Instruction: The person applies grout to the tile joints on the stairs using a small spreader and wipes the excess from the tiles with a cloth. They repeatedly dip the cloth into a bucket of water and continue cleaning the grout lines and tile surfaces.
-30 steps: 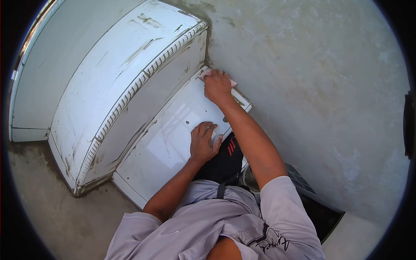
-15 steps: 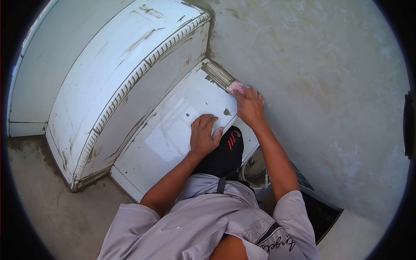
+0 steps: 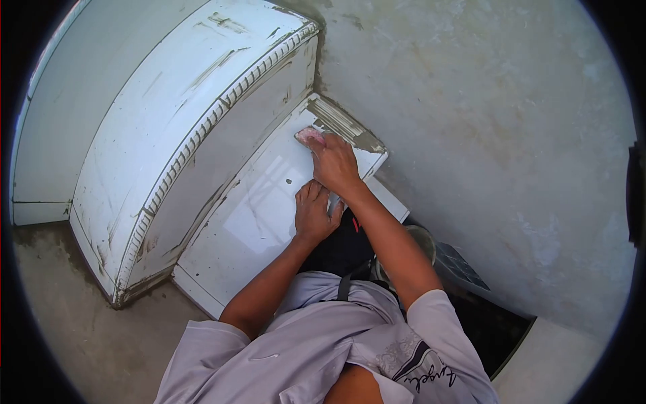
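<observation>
Right hand pinches a pink-and-white pad on a glossy white tiled step.
The pad (image 3: 309, 136) projects far-left from the right hand (image 3: 335, 161); just to its right, a ridged grey mortar strip (image 3: 348, 126) runs lengthwise along the mottled grey wall (image 3: 484, 135), nearer that hand than the left hand (image 3: 314, 214), which rests by the step (image 3: 276, 176), thumb spread from its fingers, nothing visibly gripped.

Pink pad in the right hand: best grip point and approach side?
I'd take the pink pad by its near right end, from the wearer's side, fingers over the top, much as the right hand does. The far left end sticks out free over the white tile; the underside seems turned toward it, leaving little room below.
</observation>
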Demonstrator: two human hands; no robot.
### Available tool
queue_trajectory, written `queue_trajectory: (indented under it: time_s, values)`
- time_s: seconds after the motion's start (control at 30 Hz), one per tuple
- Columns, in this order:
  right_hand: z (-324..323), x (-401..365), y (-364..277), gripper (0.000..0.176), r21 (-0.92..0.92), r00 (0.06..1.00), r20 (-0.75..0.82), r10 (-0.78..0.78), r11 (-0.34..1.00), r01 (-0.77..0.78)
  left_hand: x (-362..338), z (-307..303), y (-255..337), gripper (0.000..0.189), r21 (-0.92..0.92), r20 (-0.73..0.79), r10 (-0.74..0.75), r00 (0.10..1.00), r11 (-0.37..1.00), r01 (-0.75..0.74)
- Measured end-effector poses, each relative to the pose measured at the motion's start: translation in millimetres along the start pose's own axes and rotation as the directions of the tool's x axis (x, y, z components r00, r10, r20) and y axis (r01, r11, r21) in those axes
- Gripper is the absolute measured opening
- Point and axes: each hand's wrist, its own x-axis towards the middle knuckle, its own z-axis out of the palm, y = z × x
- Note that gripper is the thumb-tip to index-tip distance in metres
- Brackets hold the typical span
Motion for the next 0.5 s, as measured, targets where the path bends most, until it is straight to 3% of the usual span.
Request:
queue_trajectory:
  time_s: [0.1,0.23,0.43,0.5]
  values:
    - [15,15,11,0.037,-0.050,0.996,-0.047,0.074,0.996,-0.076,1,0,1,0.039,-0.027,-0.005,0.001,1.000,1.000,-0.001]
    - [-31,-6,58,0.041,0.004,0.977,-0.016,0.214,0.977,-0.214,1,0,1,0.038,-0.063,-0.034,-0.008,0.999,0.998,0.006]
    - [-55,-53,79,0.042,-0.079,0.980,0.025,0.195,0.978,-0.193,2,-2,2,0.038,-0.062,-0.024,-0.010,1.000,0.998,0.009]
    - [-60,-58,81,0.041,0.035,0.982,-0.034,0.186,0.982,-0.185,2,-3,2,0.038,-0.059,-0.032,0.003,0.999,0.998,-0.005]
